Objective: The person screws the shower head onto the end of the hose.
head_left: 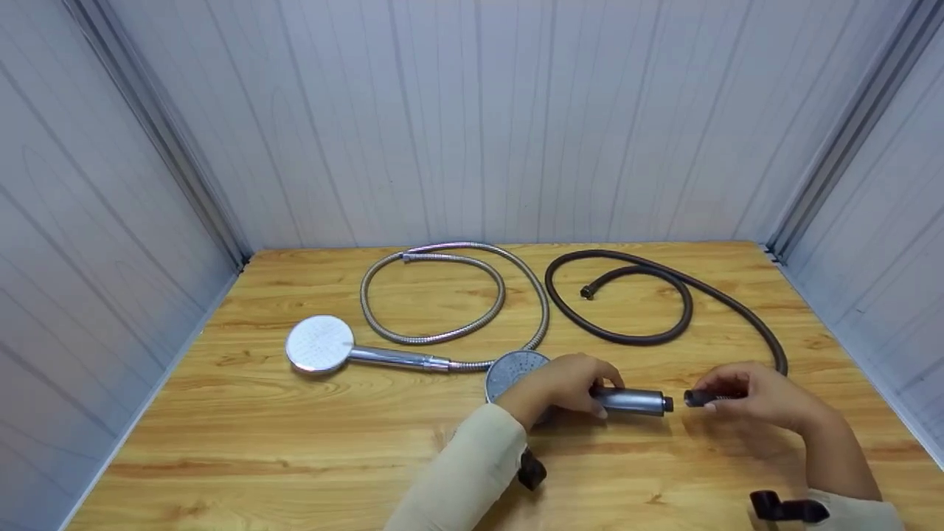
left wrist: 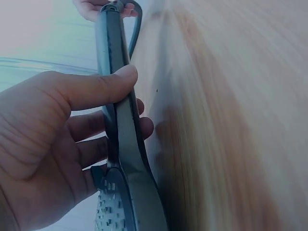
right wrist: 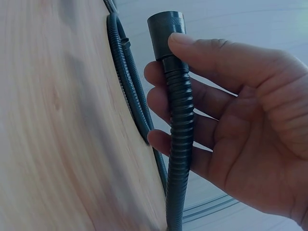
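Observation:
My left hand (head_left: pixel 571 383) grips the handle of a dark grey shower head (head_left: pixel 633 402), its round spray face partly covered by my wrist in the head view. In the left wrist view the thumb and fingers wrap the handle (left wrist: pixel 126 120), just past the nozzled face (left wrist: pixel 110 207). My right hand (head_left: pixel 767 398) pinches the end of a black ribbed shower hose (right wrist: pixel 180 120) by its conical nut (right wrist: pixel 166 36). A short gap separates that nut from the threaded end (head_left: pixel 668 404) of the handle, and the two roughly face each other.
The black hose (head_left: pixel 641 339) loops over the back right of the wooden table (head_left: pixel 295 457). To the left lies a chrome shower head (head_left: pixel 319 344) joined to a coiled silver hose (head_left: pixel 424 339). White panel walls (head_left: pixel 479 125) stand behind and at both sides.

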The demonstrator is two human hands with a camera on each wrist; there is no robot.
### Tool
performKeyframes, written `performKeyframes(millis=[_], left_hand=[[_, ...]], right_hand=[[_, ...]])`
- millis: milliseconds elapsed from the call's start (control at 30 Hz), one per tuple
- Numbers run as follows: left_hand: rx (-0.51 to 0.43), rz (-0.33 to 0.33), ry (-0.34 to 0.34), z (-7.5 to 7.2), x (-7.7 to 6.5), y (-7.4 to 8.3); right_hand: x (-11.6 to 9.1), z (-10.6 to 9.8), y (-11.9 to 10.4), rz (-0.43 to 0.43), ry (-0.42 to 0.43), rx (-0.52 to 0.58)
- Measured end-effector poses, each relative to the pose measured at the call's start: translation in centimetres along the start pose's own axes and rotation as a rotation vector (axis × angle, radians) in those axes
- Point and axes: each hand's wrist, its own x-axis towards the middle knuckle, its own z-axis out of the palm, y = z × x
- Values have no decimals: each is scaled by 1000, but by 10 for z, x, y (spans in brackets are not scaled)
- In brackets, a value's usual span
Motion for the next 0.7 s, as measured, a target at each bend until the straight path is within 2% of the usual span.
performKeyframes(millis=[233,533,700], left_hand=[[-57,8,21,0,-3,-1],[-120,8,94,-1,-10,1],[-137,5,140,-2,-15,2]], right_hand=[[1,-1,-3,-39,28,0],[-1,0,-6,-58,50,-15],[-3,1,-9,-33,57,-47]])
